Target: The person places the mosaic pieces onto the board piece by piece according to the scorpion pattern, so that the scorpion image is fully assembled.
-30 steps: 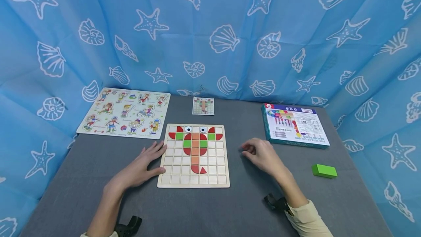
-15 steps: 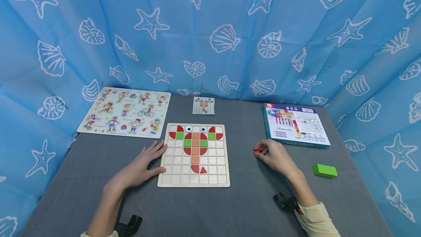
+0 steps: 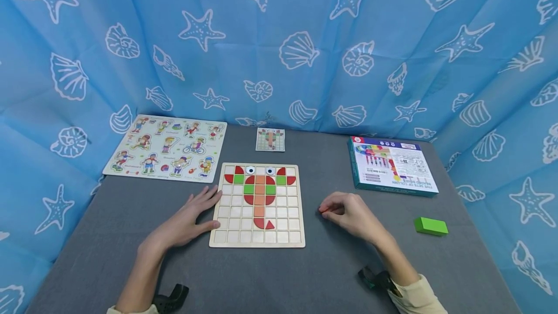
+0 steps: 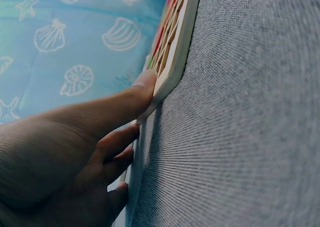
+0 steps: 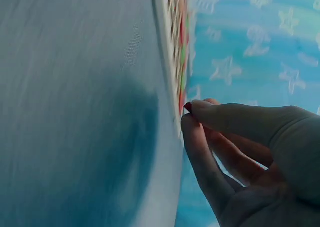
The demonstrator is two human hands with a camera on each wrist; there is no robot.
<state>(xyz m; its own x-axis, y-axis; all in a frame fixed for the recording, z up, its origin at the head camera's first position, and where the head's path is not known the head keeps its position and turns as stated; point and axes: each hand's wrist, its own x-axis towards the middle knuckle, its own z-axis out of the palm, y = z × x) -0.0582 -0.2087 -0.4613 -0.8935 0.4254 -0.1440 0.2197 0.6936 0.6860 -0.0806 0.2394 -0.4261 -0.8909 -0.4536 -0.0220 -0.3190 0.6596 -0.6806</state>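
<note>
A square wooden grid board (image 3: 226,239) lies mid-table, bearing red, green and orange pieces and two eye pieces. At its lower middle sit a red quarter-round piece (image 3: 259,223) and a red triangle (image 3: 270,225). My left hand (image 3: 187,219) rests at the board's left edge, fingers spread, thumb touching the rim. To the right of the board, my right hand (image 3: 350,214) pinches a small red piece (image 5: 188,107) between thumb and index finger, apart from the board. Most of that piece is hidden by the fingers, so its shape cannot be told.
Behind the board lies a small pattern card (image 3: 270,140). A sports picture puzzle (image 3: 148,176) is at the back left. On the right are a flat toy box (image 3: 394,166) and a green block (image 3: 430,226). A blue shell-print curtain (image 3: 279,91) hangs behind the table.
The right hand went rightward, where a red piece showed in its fingers, then came back left toward the board with it. The left hand has stayed at the board's edge.
</note>
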